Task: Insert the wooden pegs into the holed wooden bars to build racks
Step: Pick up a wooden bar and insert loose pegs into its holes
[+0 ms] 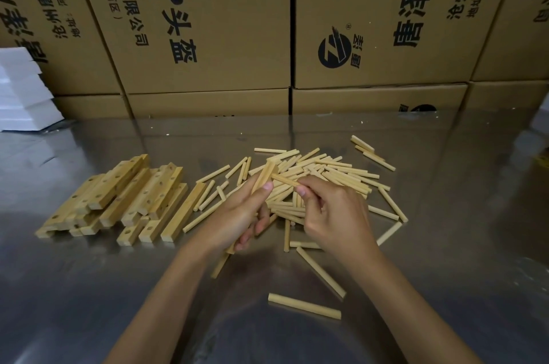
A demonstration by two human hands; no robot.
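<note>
Over the shiny grey metal table, the left hand grips a flat pale wooden bar while the right hand pinches a thin round wooden peg touching it.

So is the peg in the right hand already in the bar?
Cannot tell: the peg meets the bar, thumb hiding the joint.

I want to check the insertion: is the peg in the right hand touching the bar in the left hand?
Touching. The head view shows the peg tip meeting the bar face.
</note>
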